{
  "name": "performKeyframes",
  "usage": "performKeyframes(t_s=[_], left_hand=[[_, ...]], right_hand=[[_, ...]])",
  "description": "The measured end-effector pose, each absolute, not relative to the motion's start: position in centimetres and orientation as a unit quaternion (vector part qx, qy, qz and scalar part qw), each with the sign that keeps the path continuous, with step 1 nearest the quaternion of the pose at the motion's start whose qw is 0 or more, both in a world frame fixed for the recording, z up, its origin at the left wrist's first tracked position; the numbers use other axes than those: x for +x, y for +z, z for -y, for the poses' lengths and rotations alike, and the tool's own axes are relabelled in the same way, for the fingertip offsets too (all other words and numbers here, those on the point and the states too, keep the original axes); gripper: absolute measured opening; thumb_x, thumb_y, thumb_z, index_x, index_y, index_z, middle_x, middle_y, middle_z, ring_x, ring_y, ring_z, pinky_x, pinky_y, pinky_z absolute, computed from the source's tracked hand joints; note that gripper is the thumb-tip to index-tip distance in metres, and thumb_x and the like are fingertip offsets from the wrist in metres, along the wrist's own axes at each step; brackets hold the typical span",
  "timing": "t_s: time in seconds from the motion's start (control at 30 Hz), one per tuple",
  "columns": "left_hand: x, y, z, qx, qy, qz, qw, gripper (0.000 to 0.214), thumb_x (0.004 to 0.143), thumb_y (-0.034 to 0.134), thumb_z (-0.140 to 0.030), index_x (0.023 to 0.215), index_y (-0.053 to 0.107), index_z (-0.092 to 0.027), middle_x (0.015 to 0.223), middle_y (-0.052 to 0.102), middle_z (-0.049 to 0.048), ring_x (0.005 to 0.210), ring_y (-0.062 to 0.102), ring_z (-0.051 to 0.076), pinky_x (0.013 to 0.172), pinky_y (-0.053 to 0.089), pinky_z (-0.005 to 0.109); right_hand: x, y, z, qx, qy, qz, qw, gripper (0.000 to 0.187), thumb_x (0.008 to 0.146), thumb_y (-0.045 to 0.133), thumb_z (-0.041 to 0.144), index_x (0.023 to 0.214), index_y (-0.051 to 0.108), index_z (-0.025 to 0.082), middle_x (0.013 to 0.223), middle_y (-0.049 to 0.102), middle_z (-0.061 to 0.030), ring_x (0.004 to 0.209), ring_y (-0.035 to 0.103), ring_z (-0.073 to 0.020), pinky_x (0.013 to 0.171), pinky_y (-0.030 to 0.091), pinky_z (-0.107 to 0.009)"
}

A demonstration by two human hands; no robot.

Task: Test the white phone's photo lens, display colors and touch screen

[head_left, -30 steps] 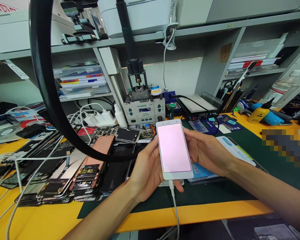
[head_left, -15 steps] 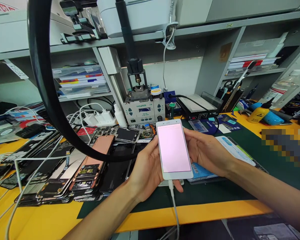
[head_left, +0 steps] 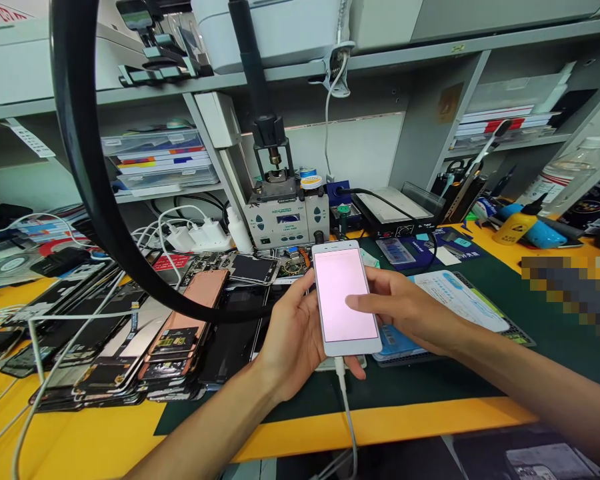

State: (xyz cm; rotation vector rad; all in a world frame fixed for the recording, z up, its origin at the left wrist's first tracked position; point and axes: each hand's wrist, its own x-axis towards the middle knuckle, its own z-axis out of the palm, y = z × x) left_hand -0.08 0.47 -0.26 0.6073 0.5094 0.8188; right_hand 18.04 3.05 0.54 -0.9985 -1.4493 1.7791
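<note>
Over the table's (head_left: pixel 420 415) front edge, about mid-span, you've got the white phone (head_left: pixel 340 283) off the green mat (head_left: pixel 560 363), screen lit blank pinkish-white and tipped toward you, presumably so you can read it. Your left hand (head_left: pixel 296 337) is closed around it: palm under the left side, thumb up along that edge, a fingertip poking out below the bottom. That looks like the hand taking the weight, and it leaves the bottom port free for the white cable (head_left: pixel 346 400), which is plugged in there and drops past the table's front edge.

Your right hand (head_left: pixel 410 307) comes in from the right, thumb laid across the glass, the rest going behind the right side. Can't tell whether those fingers grip, or whether the thumb tip touches or just hovers.

Toward the table's left edge: stacked phone parts, pink panel (head_left: pixel 204 297) on one pile, likely piled there to leave working room on the mat. Grey control box (head_left: pixel 290 227) sits at the table's back edge, probably so its knobs face you. Blue-and-white packet (head_left: pixel 397 340) lies under your right hand; yellow bottle (head_left: pixel 515 229) stands near the back right corner.
</note>
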Motion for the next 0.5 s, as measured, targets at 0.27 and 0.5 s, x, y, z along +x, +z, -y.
performKeyframes(t_s=[0.27, 0.5], left_hand=[[-0.24, -0.25, -0.43, 0.29, 0.381, -0.243, 0.844, 0.061, 0.095, 0.033, -0.055, 0.132, 0.057, -0.013, 0.109, 0.066, 0.018, 0.084, 0.066, 0.03, 0.053, 0.058, 0.041], [-0.24, -0.4, -0.42, 0.292, 0.38, -0.242, 0.843, 0.06, 0.095, 0.034, -0.054, 0.132, 0.057, -0.013, 0.115, 0.065, 0.0183, 0.086, 0.067, 0.031, 0.054, 0.058, 0.042]], right_hand=[[18.39, 0.54, -3.11, -0.309, 0.737, 0.493, 0.343, 0.045, 0.08, 0.048, 0.02, 0.123, 0.06, 0.017, 0.089, 0.07, -0.008, 0.068, 0.061, -0.0209, 0.063, 0.05, -0.035], [18.22, 0.84, -2.93, -0.337, 0.72, 0.509, 0.33, 0.039, 0.082, 0.056, 0.023, 0.12, 0.06, 0.018, 0.078, 0.067, -0.0047, 0.07, 0.063, -0.0214, 0.07, 0.05, -0.037]])
